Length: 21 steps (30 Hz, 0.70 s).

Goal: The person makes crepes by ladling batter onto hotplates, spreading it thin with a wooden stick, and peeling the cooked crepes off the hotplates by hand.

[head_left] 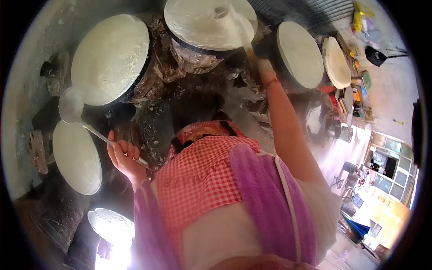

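My left hand [124, 157] is closed around the thin handle of a metal ladle [69, 104]. The ladle's round bowl hangs at the lower edge of the large round pan [108, 58] at upper left, which carries a pale, wet layer. My right hand [266, 72] grips a long-handled tool [246, 42], its far end blurred over the white layer on the top middle pan [193, 22]. A small round swirl shows in that layer beside the tool. Cannot tell the shape of the tool's head.
More white-topped round pans stand at right [300, 54] and lower left [77, 157]. A pale round sheet [337, 63] lies farther right. Rough, dark masonry [193, 58] supports the pans. Steam hazes the view. Bright light glares at lower left. Shelves, a window [393, 164] and clutter line the right side.
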Motion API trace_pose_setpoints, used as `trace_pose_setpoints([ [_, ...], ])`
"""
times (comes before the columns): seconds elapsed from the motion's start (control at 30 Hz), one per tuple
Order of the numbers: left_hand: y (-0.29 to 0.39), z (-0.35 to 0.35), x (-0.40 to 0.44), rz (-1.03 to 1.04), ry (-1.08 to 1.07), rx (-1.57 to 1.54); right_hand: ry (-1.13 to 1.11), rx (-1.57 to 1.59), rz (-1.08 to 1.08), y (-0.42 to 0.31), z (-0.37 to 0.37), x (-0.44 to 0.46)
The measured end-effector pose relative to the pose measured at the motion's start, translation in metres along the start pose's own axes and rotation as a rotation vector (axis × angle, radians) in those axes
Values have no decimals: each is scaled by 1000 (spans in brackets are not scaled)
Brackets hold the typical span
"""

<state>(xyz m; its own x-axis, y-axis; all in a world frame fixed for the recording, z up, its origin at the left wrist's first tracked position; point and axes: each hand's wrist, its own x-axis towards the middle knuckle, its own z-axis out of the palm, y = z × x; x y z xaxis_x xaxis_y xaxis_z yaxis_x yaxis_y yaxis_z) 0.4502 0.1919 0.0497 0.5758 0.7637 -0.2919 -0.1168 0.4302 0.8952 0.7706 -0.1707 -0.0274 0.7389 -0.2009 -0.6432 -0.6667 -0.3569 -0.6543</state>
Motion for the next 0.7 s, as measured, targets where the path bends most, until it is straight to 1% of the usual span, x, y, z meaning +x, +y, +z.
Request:
trace_pose_setpoints([
  [0.03,2,6,-2,8,1,11,61,-110,-134,10,-2,41],
  [0.1,0,11,-3,16,-24,16,136,-429,-492,60,2,82],
  [0.17,-3,19,-3,20,-46,17,190,-659,-696,86,8,36],
  [0.2,-5,23,-5,15,-25,39,226,-681,-674,85,10,-9],
  [0.23,-9,28,-9,9,0,62,228,-682,-669,94,-2,-10],
  [0.3,-16,39,-16,10,0,61,154,-357,-485,103,-29,-5],
  [0.33,-20,47,-19,18,-2,61,146,-347,-483,98,-41,8],
  [0.4,-28,70,-29,30,8,69,21,-304,-382,55,-66,36],
  [0.47,-38,96,-42,44,21,108,4,-418,-372,35,-67,100],
  [0.5,-44,108,-47,55,9,98,-72,-453,-483,18,-60,120],
  [0.53,-48,126,-51,77,8,115,-129,-409,-482,11,-54,132],
  [0.57,-53,143,-57,53,18,73,-186,-365,-478,-7,-47,128],
  [0.6,-56,158,-65,22,32,37,-231,-249,-345,-43,-49,76],
  [0.63,-59,172,-70,37,26,56,-472,-141,-163,-57,-52,58],
  [0.67,-58,185,-76,43,41,69,-392,-468,-366,-54,-47,69],
  [0.7,-55,196,-82,44,7,103,-396,-256,-560,-30,-44,82],
])
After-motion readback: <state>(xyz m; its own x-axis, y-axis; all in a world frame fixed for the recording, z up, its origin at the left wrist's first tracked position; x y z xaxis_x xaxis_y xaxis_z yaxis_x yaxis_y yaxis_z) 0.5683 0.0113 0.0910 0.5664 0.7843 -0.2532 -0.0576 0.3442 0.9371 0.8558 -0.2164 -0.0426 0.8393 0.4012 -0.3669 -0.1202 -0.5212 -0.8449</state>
